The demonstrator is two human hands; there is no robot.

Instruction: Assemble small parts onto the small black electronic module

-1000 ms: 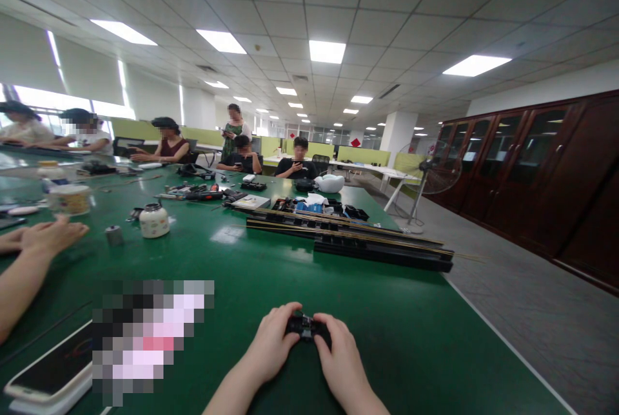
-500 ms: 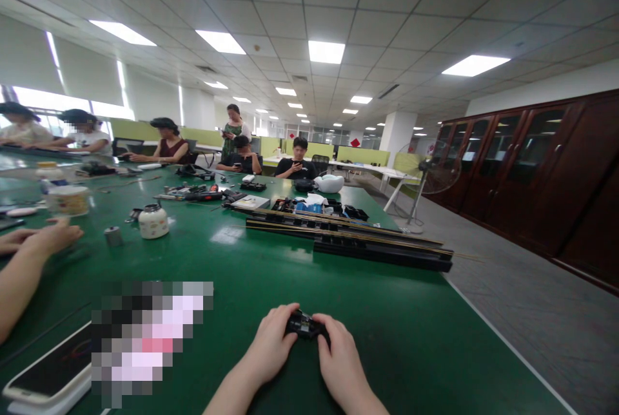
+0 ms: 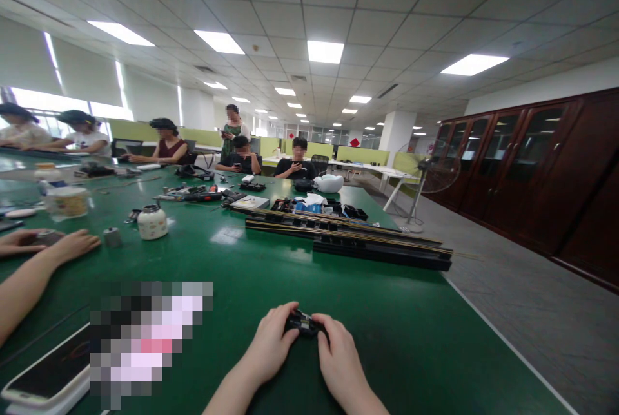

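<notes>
A small black device (image 3: 304,323), with some lighter metallic detail on its top, sits between my two hands just above or on the green table (image 3: 416,331). My left hand (image 3: 273,341) grips its left end, thumb in front and fingers behind. At the other end my right hand (image 3: 338,350) closes its thumb and fingers around the device. The fingers cover both ends, so its exact kind does not show. To the left lies a phone (image 3: 51,363) in a pale case, partly pixelated.
Black rails with thin brass-coloured rods (image 3: 382,254) lie across the table ahead. A white jar (image 3: 153,221) and a grey metal cylinder (image 3: 112,237) stand left. A co-worker's hand (image 3: 75,244) rests near them. Tools (image 3: 193,194) and several people are farther back.
The co-worker's hand at the left has opened out and moved right and slightly down, toward the grey cylinder. My hands keep their grip on the black device, which has tilted slightly.
</notes>
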